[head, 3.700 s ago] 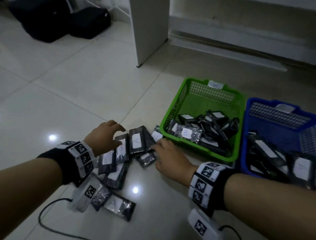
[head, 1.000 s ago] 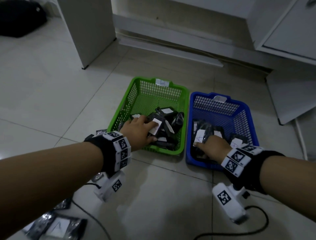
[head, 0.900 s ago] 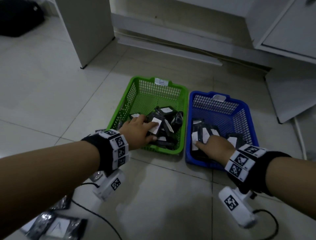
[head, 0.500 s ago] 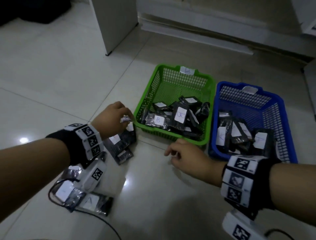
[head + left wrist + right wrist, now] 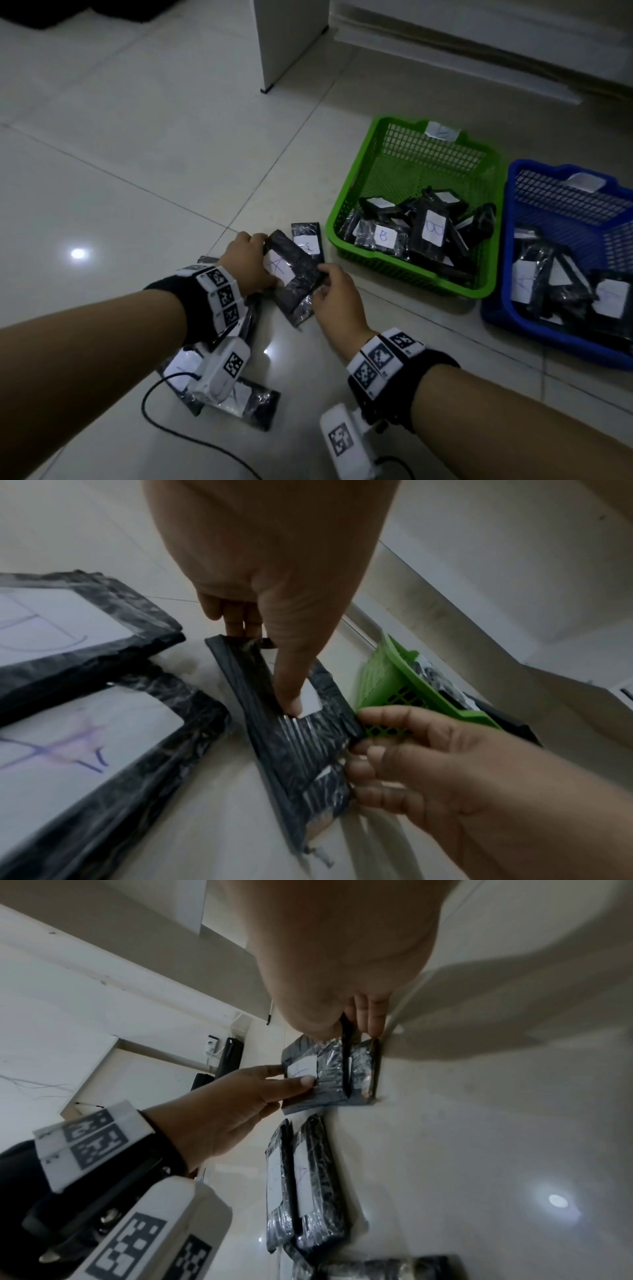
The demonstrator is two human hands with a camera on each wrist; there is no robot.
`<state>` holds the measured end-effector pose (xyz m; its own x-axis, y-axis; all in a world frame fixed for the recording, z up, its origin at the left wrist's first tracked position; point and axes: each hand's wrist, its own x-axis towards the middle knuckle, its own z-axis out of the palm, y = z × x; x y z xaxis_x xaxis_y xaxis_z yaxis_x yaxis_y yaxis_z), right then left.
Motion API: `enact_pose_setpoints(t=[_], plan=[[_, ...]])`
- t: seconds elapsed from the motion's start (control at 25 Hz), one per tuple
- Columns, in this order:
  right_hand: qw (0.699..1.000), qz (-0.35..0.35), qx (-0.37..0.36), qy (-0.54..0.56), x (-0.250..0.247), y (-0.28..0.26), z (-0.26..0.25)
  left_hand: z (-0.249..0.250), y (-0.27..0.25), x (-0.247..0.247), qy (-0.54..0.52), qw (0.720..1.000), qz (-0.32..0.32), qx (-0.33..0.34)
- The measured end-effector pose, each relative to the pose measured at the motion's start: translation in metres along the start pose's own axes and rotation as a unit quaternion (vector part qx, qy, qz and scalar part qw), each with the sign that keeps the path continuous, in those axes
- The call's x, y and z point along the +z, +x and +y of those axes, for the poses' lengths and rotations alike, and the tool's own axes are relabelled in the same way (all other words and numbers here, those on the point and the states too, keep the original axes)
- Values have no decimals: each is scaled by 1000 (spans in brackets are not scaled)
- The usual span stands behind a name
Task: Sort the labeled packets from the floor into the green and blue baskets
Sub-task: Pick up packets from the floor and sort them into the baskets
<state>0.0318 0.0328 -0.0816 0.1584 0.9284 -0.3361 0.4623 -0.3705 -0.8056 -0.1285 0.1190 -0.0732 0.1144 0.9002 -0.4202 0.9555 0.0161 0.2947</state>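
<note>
both hands are at the small pile of packets on the floor, in the centre of the head view, so the step in hand is a pick-up, with sorting to follow. the left hand (image 5: 247, 263) grips a black packet marked "a" (image 5: 291, 270), thumb pressed on its white label and fingers curled behind its far end; the packet is tilted up off the floor. the right hand (image 5: 337, 301) pinches the near right edge of the same bundle; the right wrist view suggests a second packet (image 5: 366, 1069) lies just behind the first, and the fingers seem to be parting the two, though i cannot tell which one they hold.

another labelled packet (image 5: 307, 240) lies flat on the floor just above the hands, beside the green basket (image 5: 349, 202). more packets (image 5: 239, 401) lie lower left, partly under the left forearm.

the green basket, right of centre, holds packets marked "b"; the blue basket (image 5: 507, 329), touching it at the far right edge, holds packets whose letters are too faint to read. by that reckoning the "a" packet probably belongs in the blue basket.

the next move calls for separating the two packets cleanly, reading the second label, then carrying each across to its own basket. the "a" packet has the longer reach, past the green basket.
</note>
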Motion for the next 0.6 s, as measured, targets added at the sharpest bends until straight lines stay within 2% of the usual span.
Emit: enact_pose_setpoints(t=[0.08, 0.2, 0.32, 0.4, 0.48, 0.6], plan=[[999, 44, 11, 28, 6, 6, 2, -9, -1, -8, -64, 998, -4, -22], [995, 95, 24, -23, 14, 11, 7, -22, 0, -22, -212, 976, 6, -54], [986, 69, 24, -149, 26, 2, 10, -40, 5, -30, -320, 944, 42, -73], [976, 54, 6, -212, 32, -6, 10, -46, 4, -31, -357, 929, 51, -78], [980, 38, 7, -193, 30, -8, 6, -47, 2, -30, -376, 921, 61, -79], [997, -5, 42, -72, 13, -4, -3, -39, -1, -31, -420, 901, 76, -82]])
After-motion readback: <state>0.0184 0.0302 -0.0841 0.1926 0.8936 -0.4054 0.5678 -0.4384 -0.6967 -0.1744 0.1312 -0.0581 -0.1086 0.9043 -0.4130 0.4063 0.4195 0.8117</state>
